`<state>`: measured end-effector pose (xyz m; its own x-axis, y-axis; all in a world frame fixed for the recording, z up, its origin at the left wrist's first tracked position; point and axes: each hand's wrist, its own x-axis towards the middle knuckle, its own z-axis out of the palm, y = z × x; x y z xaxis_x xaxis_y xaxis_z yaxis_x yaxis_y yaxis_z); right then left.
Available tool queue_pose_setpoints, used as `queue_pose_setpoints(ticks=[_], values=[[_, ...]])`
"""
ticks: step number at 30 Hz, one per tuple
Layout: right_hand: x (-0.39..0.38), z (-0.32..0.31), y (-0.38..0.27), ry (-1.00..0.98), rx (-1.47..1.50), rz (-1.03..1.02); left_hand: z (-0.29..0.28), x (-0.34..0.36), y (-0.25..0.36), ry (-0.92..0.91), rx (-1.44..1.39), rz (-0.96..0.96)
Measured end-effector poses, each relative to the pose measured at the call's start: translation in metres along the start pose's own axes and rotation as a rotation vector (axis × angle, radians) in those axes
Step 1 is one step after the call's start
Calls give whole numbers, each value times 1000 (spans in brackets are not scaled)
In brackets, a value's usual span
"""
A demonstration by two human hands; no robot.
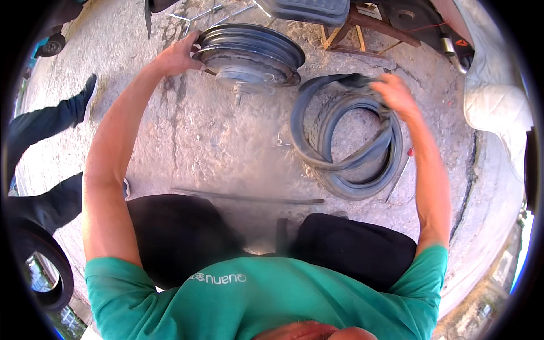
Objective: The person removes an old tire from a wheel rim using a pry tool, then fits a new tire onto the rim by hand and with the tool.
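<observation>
Head view, one: fisheye, worn at head height, facing steeply down over green shirt [266, 294] toward ground [221, 147]

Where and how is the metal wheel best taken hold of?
Probably by the outer rim of the metal wheel, from left and right, one hand per side: its flanged edges offer fingers something to hook, while the axle sticks out toward the person. The left hand is at its left edge.
</observation>
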<state>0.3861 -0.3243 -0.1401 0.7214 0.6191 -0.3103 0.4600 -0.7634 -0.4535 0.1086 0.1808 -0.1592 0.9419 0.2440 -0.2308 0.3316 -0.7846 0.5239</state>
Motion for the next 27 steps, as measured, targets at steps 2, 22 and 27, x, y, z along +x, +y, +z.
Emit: queue_pose_setpoints(ticks=[2,22,27], values=[[-25,-27,62,241,392,185,2,2,4,1,-16,15],[-135,-24,155,-200,-9,252,1,-20,28,74,98,-21],[-76,-20,-23,-228,-142,-47,-5,-25,45,105,138,20]])
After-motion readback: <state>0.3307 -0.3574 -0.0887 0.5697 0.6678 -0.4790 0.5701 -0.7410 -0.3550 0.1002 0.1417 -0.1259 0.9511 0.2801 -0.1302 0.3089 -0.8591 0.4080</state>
